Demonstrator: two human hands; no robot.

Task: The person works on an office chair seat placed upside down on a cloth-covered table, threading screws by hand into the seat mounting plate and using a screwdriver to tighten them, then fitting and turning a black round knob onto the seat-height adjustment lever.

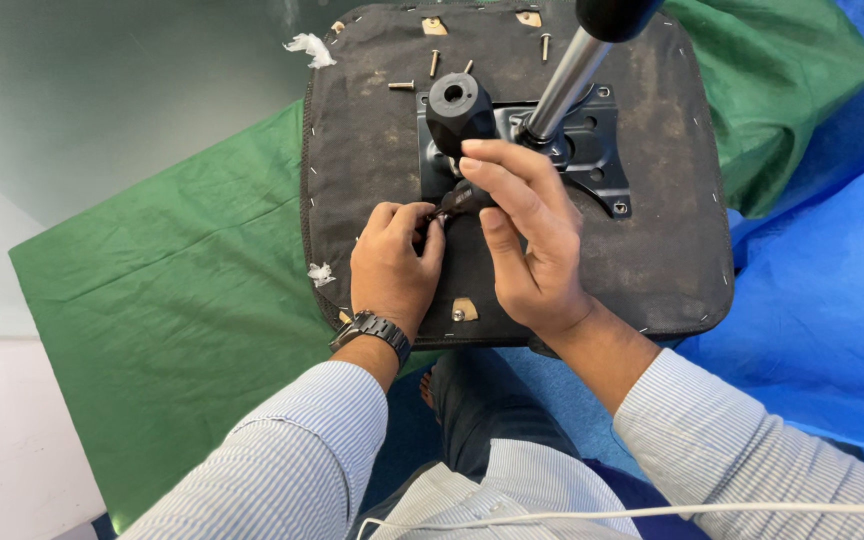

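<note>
Two bare hands at work over an upturned chair seat (652, 250), black fabric underside facing up, stapled round the edge.

Left hand (392, 262): watch (372, 330) on the wrist, striped sleeve. Fingertips pressed together, pinching a small dark part (439, 214) at the lower left corner of the metal plate (597, 150); what the part is cannot be told.

Right hand (527, 235): fingers curled round a dark tool handle (467, 198), its tip meeting the left fingertips. Thumb on the near side, index finger over the top.

Metal plate: black, bolted to the middle of the seat, with open holes and slots showing on its right half.

Knob (457, 108): black, faceted, hole in its top, standing on the left part of the plate, just above the right hand's fingers.

Steel column (562, 85): bright tube rising from the plate toward the camera, topped by a black cap.

Loose screws (434, 62): several lying on the seat near its far edge, apart from the hands.

Brackets: small tan metal tabs at the far edge and one (464, 310) at the near edge, between the wrists.

Green cloth (172, 300): spread under the seat, left and far right.

Blue cloth (822, 300): under the seat on the right.

White cable (652, 513): across the lap, near edge.
</note>
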